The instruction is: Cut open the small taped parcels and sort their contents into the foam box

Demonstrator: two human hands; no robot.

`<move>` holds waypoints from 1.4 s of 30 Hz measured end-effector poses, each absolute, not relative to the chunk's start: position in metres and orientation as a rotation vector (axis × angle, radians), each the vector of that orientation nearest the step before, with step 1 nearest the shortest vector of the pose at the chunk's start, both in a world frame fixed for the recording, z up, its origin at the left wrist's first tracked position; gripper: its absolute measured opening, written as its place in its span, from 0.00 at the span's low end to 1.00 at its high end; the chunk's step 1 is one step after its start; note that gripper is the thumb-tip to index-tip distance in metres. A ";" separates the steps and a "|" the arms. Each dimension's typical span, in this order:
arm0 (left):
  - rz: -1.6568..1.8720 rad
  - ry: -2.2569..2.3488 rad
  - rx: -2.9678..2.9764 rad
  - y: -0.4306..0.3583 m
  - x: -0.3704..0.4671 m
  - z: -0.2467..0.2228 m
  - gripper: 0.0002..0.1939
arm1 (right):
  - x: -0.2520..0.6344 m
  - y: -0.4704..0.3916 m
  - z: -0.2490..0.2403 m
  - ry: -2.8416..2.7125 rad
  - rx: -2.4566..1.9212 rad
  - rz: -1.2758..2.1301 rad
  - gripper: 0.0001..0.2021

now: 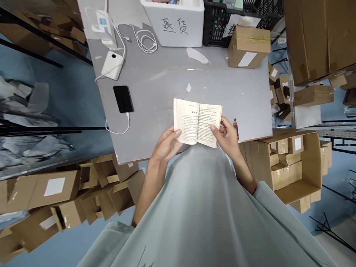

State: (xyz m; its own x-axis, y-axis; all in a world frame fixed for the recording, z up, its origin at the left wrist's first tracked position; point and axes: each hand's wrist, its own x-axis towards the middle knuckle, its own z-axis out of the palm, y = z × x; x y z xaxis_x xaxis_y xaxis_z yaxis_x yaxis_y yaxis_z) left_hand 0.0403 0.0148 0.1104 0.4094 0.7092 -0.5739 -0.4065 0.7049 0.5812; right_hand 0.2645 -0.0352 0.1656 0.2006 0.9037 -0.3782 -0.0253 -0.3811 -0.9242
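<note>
An open book (189, 124) with printed text on both pages is held up at the table's near edge, close to my body. My left hand (167, 142) grips its lower left edge, the thumb lying on the left page. At the right edge my right hand (226, 136) holds it, with the thumb on the right page and the fingers behind. Most of the fingers of both hands are hidden by the book. A red and black box cutter (236, 128) lies on the table just right of my right hand.
On the grey table (155, 85) are a black phone (123, 99) on a white cable, a white power bank (112, 65) and a power strip (106, 29). A white foam box (175, 24), black crate (215, 24) and cardboard box (248, 47) stand at the back. Cartons (297, 163) flank the table.
</note>
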 end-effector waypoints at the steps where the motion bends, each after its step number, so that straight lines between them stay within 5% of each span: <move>1: 0.725 0.906 0.384 0.015 0.041 0.111 0.27 | 0.265 -0.035 0.166 -0.861 -1.594 1.319 0.31; 12: 0.682 0.819 0.537 0.017 0.054 0.101 0.45 | 0.265 -0.025 0.148 -0.878 -1.594 1.411 0.36; 17: 0.619 0.974 0.662 0.019 0.063 0.089 0.32 | 0.256 -0.017 0.133 -0.793 -1.595 1.498 0.41; 27: 0.781 1.177 0.581 0.072 0.064 0.055 0.43 | 0.261 0.042 0.108 -0.683 -1.528 1.656 0.36; 38: 0.958 1.156 0.806 0.256 0.080 0.081 0.37 | 0.281 0.227 0.098 -0.626 -1.332 1.561 0.35; 42: 1.238 1.137 0.844 0.353 0.102 0.136 0.22 | 0.279 0.331 0.131 -0.469 -1.243 1.381 0.28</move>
State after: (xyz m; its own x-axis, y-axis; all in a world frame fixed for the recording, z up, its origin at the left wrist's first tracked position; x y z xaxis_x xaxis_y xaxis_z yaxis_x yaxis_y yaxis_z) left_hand 0.1018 0.3527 0.1355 -0.0423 0.9808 -0.1903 -0.2725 0.1719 0.9467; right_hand 0.2790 0.3313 0.1314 0.2243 0.8907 -0.3953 -0.4655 -0.2584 -0.8465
